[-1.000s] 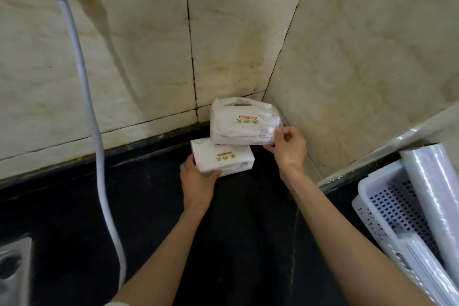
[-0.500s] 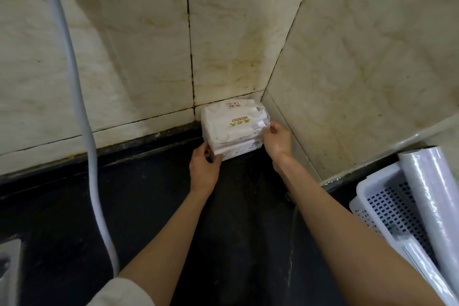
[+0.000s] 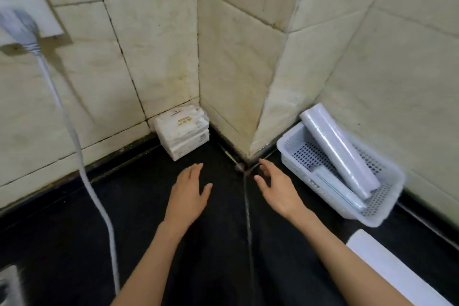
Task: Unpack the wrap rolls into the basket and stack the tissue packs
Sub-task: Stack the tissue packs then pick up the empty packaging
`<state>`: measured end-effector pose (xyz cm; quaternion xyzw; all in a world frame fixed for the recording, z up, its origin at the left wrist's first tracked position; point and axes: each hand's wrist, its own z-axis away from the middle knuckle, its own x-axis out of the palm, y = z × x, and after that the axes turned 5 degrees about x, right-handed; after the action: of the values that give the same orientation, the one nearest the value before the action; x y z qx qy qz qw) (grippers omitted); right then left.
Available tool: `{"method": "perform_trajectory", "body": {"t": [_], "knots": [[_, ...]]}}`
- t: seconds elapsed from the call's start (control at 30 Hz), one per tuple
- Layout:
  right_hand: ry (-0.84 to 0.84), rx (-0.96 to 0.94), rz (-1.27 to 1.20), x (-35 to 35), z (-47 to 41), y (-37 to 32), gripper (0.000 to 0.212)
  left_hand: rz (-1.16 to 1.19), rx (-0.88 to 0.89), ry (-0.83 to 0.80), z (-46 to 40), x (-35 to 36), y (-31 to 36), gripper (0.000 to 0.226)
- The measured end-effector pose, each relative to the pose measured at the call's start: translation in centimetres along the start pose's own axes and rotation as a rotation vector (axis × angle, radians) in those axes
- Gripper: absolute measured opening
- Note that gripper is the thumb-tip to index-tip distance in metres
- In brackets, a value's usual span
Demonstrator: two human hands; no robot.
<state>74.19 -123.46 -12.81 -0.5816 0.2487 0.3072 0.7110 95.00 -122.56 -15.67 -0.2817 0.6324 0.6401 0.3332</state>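
The tissue packs (image 3: 182, 131) sit stacked in the tiled wall corner (image 3: 198, 82), on the black counter (image 3: 139, 206), pushed against the tiles behind them. The stack looks to be three packs high, though the blur makes the count unsure. The top pack shows a small orange and green label.

Both hands are off the stack, nearer the camera than it. The left hand (image 3: 188, 190) hovers palm down over the counter just in front of the stack, fingers spread and slack, holding nothing. The right hand (image 3: 275, 187) is to the right of the stack, in front of the jutting wall edge, its fingers apart and curled a little, also empty.

Farther right of the stack, past that wall edge, a white perforated basket (image 3: 383, 208) stands on the counter against the tiles. A wrap roll (image 3: 339, 149) lies slanted in it, its upper end leaning over the basket's far rim, and a second, flatter roll or box (image 3: 335, 187) lies beneath it.

Left of the stack, a white cable (image 3: 74, 136) hangs from a plug (image 3: 18, 28) in a wall socket and trails down over the counter. A white slab (image 3: 390, 268) shows at the lower right edge
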Motion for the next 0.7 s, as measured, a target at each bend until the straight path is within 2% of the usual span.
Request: {"method": "perform_trajectory", "body": {"t": [0.17,0.33,0.5,0.6,0.7], "knots": [[0.126,0.044,0.107,-4.4,9.2,6.4,0.050,-0.131,0.290,-0.181,4.1,4.0,6.7,0.059],[0.224,0.171,0.177,-7.9,17.0,13.8,0.047,-0.234,0.538,-0.325,7.9,10.4,13.2,0.057],[0.275,0.261,0.371,-10.5,23.2,21.1,0.047,-0.327,0.685,-0.465,11.8,17.0,18.4,0.057],[0.193,0.353,0.469,-11.2,25.1,24.4,0.065,-0.249,0.687,-0.490,13.7,20.0,20.4,0.062],[0.122,0.337,0.482,-11.5,25.2,26.3,0.093,-0.146,0.579,-0.447,14.2,21.7,21.1,0.069]]}}
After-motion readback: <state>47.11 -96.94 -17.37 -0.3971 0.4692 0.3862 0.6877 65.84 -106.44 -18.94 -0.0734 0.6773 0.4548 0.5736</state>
